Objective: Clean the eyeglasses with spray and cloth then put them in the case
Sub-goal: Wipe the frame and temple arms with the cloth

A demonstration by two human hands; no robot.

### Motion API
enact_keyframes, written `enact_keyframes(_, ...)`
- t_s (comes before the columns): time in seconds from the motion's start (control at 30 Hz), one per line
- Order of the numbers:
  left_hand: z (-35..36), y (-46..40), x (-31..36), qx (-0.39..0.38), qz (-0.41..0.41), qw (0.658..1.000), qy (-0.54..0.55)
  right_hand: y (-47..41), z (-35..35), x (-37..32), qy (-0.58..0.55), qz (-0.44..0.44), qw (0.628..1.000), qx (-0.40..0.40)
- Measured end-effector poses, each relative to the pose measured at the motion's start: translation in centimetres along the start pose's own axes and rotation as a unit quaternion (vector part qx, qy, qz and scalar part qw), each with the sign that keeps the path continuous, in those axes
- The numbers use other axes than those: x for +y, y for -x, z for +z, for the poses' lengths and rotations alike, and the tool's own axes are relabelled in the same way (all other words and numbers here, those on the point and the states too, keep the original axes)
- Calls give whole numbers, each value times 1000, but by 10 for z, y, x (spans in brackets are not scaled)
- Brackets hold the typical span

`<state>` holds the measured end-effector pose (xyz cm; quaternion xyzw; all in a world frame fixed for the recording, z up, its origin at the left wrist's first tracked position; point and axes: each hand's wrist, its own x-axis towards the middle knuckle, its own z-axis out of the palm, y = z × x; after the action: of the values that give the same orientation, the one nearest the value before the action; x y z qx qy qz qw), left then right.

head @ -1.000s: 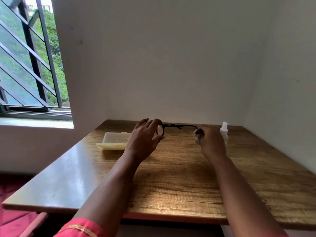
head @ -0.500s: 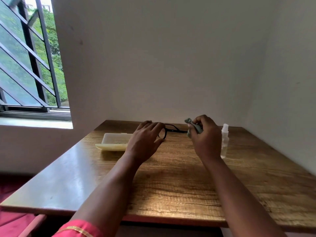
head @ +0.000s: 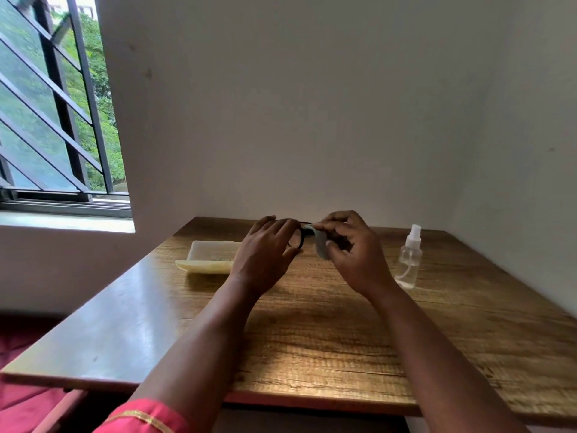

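The left hand [head: 265, 257] grips the eyeglasses [head: 298, 240]; the right hand [head: 352, 251], at 3 o'clock, pinches the cloth [head: 320, 245], probably on a lens. Rub gently, support the frame.

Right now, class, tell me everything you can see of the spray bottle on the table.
The spray bottle is small, of clear plastic as it looks, with a rounded body, a white pump nozzle on top and a thin tube curving down inside. It stands upright on the wooden table, towards the far right, beside the right hand but apart from it. Nothing touches it except the table. How full it is cannot be told.
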<state>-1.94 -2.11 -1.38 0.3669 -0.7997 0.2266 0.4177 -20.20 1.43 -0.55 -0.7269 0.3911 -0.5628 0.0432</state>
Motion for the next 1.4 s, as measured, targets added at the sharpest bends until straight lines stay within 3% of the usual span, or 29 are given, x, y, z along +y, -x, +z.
enact_keyframes(0.53,-4,1,2,1,59,998,-3,3,3,4,114,-81,990,-14)
enact_keyframes(0.73,-4,1,-2,-30,55,998,-4,2,3,9,157,-29,985,-64)
enact_keyframes(0.93,-8,1,-3,-1,46,999,-18,1,-6,25,183,58,979,-69)
enact_keyframes(1.4,-5,3,1,-18,103,994,-29,4,10,7,155,-53,984,-73)
